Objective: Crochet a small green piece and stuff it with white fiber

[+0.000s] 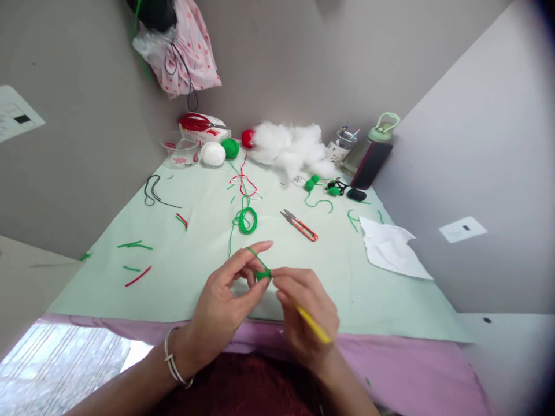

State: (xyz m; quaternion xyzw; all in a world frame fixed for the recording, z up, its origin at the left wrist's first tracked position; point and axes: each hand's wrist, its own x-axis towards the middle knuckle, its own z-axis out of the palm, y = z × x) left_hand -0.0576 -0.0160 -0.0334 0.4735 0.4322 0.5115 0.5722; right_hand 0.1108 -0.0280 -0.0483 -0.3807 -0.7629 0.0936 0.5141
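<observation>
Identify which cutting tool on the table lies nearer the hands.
The orange-handled snips, lying mid-table beyond the hands; the red-handled scissors rest on a box at the far wall.

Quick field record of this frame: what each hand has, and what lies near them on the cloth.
left hand: pinches small green yarn piece, strand looped over forefinger
right hand: holds yellow crochet hook at the yarn piece
yarn feed: runs to loose green yarn coil
nearby: orange thread snips, white folded paper
surface: pale green cloth
</observation>
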